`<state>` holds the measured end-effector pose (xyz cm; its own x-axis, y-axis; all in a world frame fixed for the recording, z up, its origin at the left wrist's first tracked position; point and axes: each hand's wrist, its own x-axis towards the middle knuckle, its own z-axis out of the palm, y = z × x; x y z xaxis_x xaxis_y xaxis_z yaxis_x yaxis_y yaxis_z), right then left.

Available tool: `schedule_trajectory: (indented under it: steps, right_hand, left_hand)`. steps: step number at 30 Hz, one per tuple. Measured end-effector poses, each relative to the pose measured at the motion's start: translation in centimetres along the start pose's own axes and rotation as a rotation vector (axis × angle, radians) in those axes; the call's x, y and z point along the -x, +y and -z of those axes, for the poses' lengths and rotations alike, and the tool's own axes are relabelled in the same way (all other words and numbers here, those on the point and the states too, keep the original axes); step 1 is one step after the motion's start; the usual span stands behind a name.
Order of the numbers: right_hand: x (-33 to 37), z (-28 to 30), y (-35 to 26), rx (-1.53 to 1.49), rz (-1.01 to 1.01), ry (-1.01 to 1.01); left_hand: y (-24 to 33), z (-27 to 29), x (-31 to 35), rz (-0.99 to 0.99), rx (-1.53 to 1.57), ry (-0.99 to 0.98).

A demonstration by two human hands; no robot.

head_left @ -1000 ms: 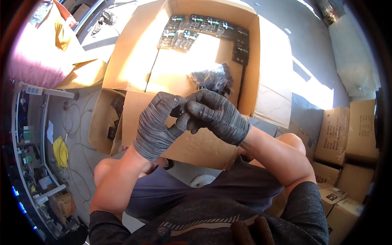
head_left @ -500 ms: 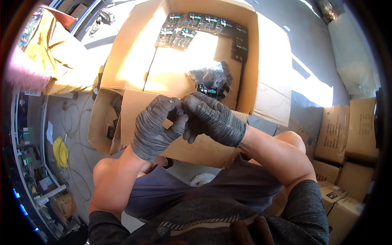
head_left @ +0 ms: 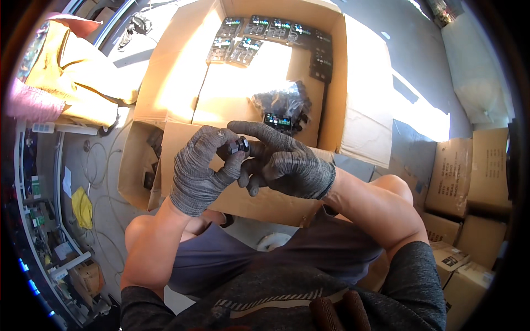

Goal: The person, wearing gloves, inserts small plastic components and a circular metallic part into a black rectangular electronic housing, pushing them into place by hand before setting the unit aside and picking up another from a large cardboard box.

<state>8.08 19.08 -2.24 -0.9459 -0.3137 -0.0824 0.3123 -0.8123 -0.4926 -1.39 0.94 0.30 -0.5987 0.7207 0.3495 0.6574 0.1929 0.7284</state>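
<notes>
My left hand (head_left: 200, 171), in a grey knit glove, pinches a small shiny black faceted part (head_left: 238, 145) between thumb and fingers; its exact kind I cannot make out. Just to its right is my right hand (head_left: 290, 164), gloved alike, its index finger stretched over the part and its other fingers loosely bent apart. Beyond the hands stands a large open cardboard box (head_left: 339, 83). On its inner cardboard lies a clear plastic bag (head_left: 281, 102) of dark pieces, with a black card-backed pack (head_left: 277, 121) at its near edge.
Several black packs (head_left: 245, 51) line the big box's far and right sides. A smaller carton (head_left: 132, 174) with dark items stands at the left. Stacked cartons (head_left: 450, 176) are at the right, and a shelf rack (head_left: 58, 220) at the far left. A person in yellow trousers (head_left: 83, 66) is upper left.
My right hand has loosened and spread its fingers, with the index lifting away. The black part now shows in my left hand. At upper left, the yellow-clad leg has shifted a little.
</notes>
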Motion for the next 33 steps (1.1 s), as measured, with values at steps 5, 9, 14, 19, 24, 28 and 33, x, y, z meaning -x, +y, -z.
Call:
schedule_trajectory:
  steps: [5, 9, 14, 19, 24, 28, 33]
  right_hand:
    - [-0.5, 0.4, -0.9, 0.032, -0.180, 0.061]
    - [-0.2, 0.0, 0.0, 0.086, -0.018, -0.018]
    - [-0.5, 0.5, -0.5, -0.146, -0.158, 0.015]
    - [-0.3, -0.3, 0.4, -0.001, 0.004, -0.013]
    - [-1.0, 1.4, 0.4, -0.034, -0.128, 0.022]
    - [-0.9, 0.8, 1.1, -0.042, -0.015, -0.035]
    - [-1.0, 0.5, 0.7, -0.014, -0.078, 0.062]
  left_hand:
    - [0.4, 0.1, 0.0, -0.034, -0.059, -0.057]
    - [-0.3, 0.1, 0.1, -0.036, -0.015, 0.001]
    - [0.0, 0.1, 0.2, -0.037, -0.053, -0.060]
    - [-0.5, 0.1, 0.3, -0.074, -0.055, -0.018]
    - [-0.1, 0.1, 0.5, -0.082, -0.058, -0.073]
    - [-0.5, 0.2, 0.5, -0.048, -0.056, -0.033]
    - [-0.5, 0.1, 0.6, -0.091, -0.049, -0.055]
